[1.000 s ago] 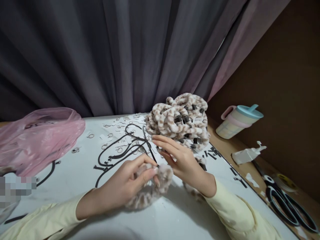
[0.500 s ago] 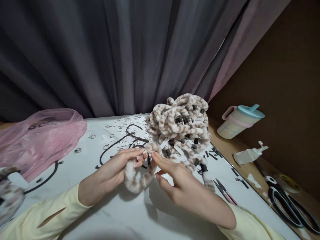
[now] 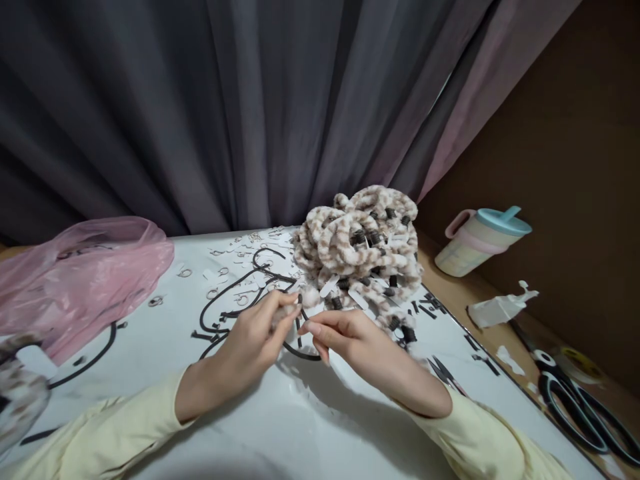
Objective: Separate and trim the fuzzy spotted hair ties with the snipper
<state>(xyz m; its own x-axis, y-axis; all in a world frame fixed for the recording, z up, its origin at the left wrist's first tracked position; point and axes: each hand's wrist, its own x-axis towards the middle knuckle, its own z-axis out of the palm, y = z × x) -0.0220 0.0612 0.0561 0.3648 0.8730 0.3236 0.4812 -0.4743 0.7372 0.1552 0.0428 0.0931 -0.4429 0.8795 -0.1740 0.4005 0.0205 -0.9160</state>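
Observation:
My left hand (image 3: 253,330) is closed in a pinch on a fluffy white-and-brown plush tube (image 3: 311,297), most of which is hidden behind the fingers. A dark end shows at its thumb tip. Close beside it, my right hand (image 3: 357,340) pinches a thin black strip (image 3: 302,319) between thumb and fingertips. Beneath both hands, black cord (image 3: 303,355) loops over the white table (image 3: 240,427). Just behind them rises a pile of similar plush loops (image 3: 345,240) with black bands and white tags.
A pink plastic bag (image 3: 100,267) and another plush piece (image 3: 23,400) lie at left. Small metal rings (image 3: 213,294) are scattered behind the cord. On the right are tweezers-like snips (image 3: 447,375), black strips (image 3: 485,363), scissors (image 3: 575,407), a white bottle (image 3: 503,310) and a lidded cup (image 3: 475,243).
The plush loop that hung below my hands is now mostly out of sight behind my left hand. My left hand has turned, and my right hand has closed on a black strip.

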